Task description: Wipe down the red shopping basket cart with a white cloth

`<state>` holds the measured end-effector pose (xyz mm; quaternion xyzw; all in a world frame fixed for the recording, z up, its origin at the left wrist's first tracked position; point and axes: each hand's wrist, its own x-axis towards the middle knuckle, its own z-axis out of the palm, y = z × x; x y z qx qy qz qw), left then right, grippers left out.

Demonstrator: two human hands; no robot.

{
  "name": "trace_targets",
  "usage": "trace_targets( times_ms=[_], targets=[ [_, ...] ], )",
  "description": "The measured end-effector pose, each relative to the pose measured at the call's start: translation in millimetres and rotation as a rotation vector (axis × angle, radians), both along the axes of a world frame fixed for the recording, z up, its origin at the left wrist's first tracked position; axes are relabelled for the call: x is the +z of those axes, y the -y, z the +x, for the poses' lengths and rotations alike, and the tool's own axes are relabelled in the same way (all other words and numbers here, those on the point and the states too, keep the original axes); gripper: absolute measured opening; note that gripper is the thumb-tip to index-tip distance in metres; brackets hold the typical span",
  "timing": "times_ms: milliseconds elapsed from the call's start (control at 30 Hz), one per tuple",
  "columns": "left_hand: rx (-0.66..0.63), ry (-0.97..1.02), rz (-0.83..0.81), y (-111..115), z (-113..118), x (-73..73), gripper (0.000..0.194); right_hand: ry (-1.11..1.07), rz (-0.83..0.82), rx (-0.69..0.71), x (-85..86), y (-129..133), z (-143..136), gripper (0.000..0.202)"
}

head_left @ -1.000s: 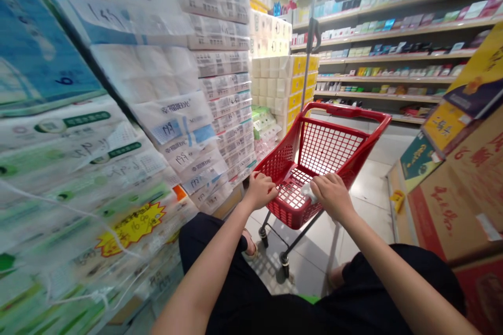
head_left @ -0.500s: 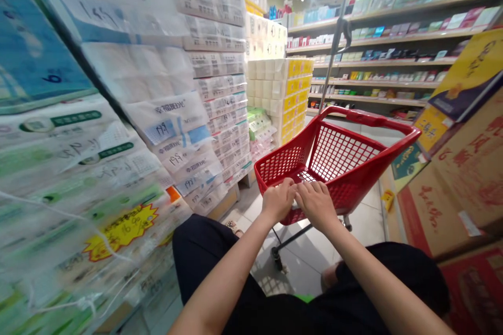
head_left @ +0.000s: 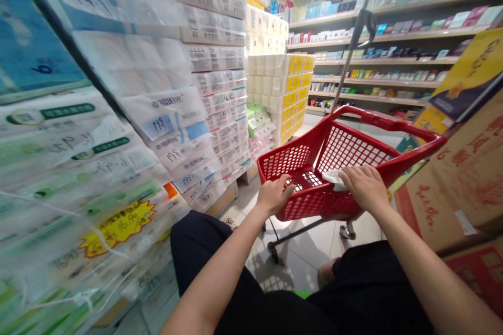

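A red plastic shopping cart [head_left: 322, 200] with lattice sides and a grey wheeled frame stands in front of my knees, its push handle at the far right. My left hand [head_left: 274, 194] is closed over the near left corner of the basket rim, fingers inside and thumb along the edge. Farther right, my right hand [head_left: 365, 186] presses a crumpled white tissue [head_left: 335, 178] onto the near rim. Part of the tissue sticks out left of its fingers; the rest is hidden under the palm.
Stacked paper packs [head_left: 168, 110] with handwritten prices rise close on the left. Cardboard boxes [head_left: 444, 204] stand close on the right. Behind the cart are a slanted metal pole [head_left: 349, 52], yellow-and-white roll packs [head_left: 281, 94] and shelves of small goods [head_left: 393, 63].
My hands have moved apart: the right one slid right along the rim with the tissue, now showing. My left hand stays near the left corner. The cart has swung slightly to the right.
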<state>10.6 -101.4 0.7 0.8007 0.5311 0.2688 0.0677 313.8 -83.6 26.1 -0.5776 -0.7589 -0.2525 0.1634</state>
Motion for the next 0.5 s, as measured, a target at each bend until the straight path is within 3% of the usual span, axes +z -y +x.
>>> trace_targets(
  times_ms=[167, 367, 500],
  targets=[
    [-0.014, 0.049, 0.083, -5.9, 0.1, -7.5, 0.053, -0.009, 0.069, -0.088, -5.3, 9.4, -37.4, 0.036],
    [-0.014, 0.041, 0.111, -11.0, -3.9, -11.9, 0.052, -0.085, 0.022, 0.035, -14.7, 31.7, -115.8, 0.032],
    [-0.005, 0.017, 0.114, -11.2, -8.3, -11.5, 0.053, -0.113, -0.007, 0.120, -18.1, 39.8, -146.0, 0.032]
  ],
)
